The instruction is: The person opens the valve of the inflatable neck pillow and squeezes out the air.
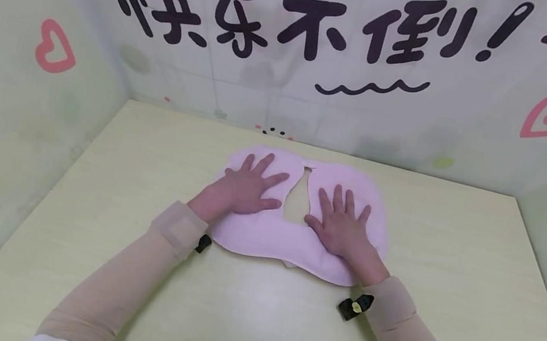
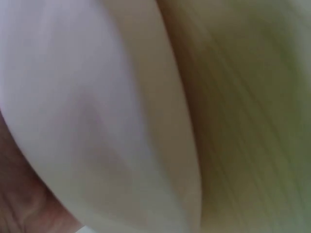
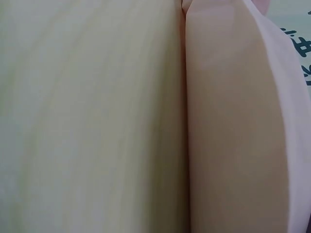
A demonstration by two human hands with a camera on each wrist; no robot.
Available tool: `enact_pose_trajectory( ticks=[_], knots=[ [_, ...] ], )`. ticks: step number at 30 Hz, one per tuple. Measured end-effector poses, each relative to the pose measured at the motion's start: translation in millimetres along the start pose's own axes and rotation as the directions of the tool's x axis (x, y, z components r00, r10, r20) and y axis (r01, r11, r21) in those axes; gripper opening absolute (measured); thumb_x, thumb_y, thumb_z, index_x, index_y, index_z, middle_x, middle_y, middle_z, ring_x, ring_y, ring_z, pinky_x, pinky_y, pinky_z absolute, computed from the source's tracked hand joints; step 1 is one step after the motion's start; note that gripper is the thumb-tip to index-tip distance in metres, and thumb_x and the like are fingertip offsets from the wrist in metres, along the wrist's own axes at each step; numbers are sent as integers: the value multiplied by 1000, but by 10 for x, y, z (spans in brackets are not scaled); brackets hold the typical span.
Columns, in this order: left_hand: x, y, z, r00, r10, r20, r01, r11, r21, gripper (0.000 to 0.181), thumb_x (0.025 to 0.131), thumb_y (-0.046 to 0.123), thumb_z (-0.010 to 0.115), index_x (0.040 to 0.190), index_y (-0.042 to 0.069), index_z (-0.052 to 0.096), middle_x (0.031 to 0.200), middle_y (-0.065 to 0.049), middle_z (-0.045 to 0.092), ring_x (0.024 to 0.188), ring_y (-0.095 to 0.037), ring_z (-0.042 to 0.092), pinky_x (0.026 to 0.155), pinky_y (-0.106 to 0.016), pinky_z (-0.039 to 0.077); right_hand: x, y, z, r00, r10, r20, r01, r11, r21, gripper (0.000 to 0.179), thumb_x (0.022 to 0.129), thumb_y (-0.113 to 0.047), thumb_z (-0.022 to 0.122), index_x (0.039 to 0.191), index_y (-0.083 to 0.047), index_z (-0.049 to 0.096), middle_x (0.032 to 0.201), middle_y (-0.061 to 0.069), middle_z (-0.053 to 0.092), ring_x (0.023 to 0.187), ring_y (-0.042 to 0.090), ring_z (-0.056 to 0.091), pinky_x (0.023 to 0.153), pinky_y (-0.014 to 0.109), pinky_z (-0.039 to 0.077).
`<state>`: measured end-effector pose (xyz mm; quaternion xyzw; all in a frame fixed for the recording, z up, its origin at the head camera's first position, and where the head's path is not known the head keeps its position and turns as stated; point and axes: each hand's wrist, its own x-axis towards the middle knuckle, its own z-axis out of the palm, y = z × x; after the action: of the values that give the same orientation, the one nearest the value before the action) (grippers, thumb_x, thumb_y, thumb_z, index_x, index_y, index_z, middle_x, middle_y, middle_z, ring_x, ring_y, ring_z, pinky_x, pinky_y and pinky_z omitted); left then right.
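A pink U-shaped neck pillow [image 1: 267,242] lies flat on the table, its two ends meeting at the far side around a narrow teardrop opening. My left hand [image 1: 249,187] rests on the pillow's left arm with fingers spread. On the right arm, my right hand [image 1: 342,227] lies palm down, fingers also straight and spread, thumb near the opening. The left wrist view shows the pillow's rounded edge [image 2: 73,107] up close, with a bit of the left hand [image 2: 24,204] in the lower left corner. In the right wrist view, the pillow's side [image 3: 233,126] rises from the tabletop; the hand is hidden there.
The pale wood-look table [image 1: 237,321] is bordered by printed wall panels [image 1: 285,100] at the back and both sides. Small black cameras [image 1: 351,307] are strapped at the wrists. A small pale tab [image 1: 288,265] shows under the pillow's near edge.
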<state>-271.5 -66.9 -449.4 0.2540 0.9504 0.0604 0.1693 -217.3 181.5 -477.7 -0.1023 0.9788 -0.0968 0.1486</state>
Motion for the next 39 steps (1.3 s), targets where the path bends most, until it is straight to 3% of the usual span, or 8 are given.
enact_pose_trajectory(
  ticks=[15, 21, 24, 29, 34, 39],
  knots=[
    [42, -14, 76, 999, 11, -31, -10, 999, 48, 70, 101, 60, 51, 163, 36, 28, 172, -12, -2, 151, -54, 3, 99, -79, 34, 0, 27, -10, 1000, -3, 13, 3, 1000, 10, 78, 107, -55, 38, 166, -13, 9, 169, 22, -6, 154, 44, -9, 111, 78, -4],
    [19, -28, 36, 1000, 11, -18, -11, 1000, -9, 70, 104, 57, 48, 165, 36, 21, 172, -11, -7, 152, -52, -1, 105, -80, 25, -4, 39, -38, 1000, -11, 3, 10, 1000, 26, 76, 108, -54, 36, 166, -11, 11, 169, 23, -4, 154, 45, -7, 111, 78, -3],
    [-50, -9, 9, 1000, 13, -28, -15, 999, -45, 69, 106, 55, 45, 166, 33, 18, 172, -11, -6, 153, -48, -4, 110, -79, 16, -24, 44, -39, 1000, -11, -20, 12, 998, 60, 77, 108, -55, 33, 166, -9, 10, 169, 24, -3, 154, 46, -6, 112, 76, -3],
    [-249, 15, 27, 991, 70, -118, -77, 995, -56, 70, 106, 52, 44, 166, 26, 19, 172, -14, -2, 154, -43, -8, 112, -77, 2, -113, 24, -21, 995, -20, -99, 31, 993, 111, 79, 108, -55, 31, 166, -8, 5, 169, 24, -4, 154, 45, -6, 114, 74, -4],
    [-522, 57, 45, 973, 133, -188, -144, 988, -49, 70, 107, 50, 46, 166, 22, 22, 172, -13, 1, 155, -41, -10, 113, -77, 0, -259, -50, -72, 982, -67, -177, 87, 991, 105, 78, 108, -54, 35, 166, -9, 8, 169, 23, -1, 155, 44, -3, 115, 74, -2],
    [-704, 209, 105, 955, 212, -208, -222, 975, -25, 72, 108, 51, 43, 166, 14, 20, 172, -11, 1, 155, -38, -11, 114, -74, -1, -447, -161, -127, 968, -124, -218, 149, 983, 105, 76, 108, -49, 42, 166, -8, 13, 169, 24, 1, 154, 45, -1, 115, 74, 0]
  ],
)
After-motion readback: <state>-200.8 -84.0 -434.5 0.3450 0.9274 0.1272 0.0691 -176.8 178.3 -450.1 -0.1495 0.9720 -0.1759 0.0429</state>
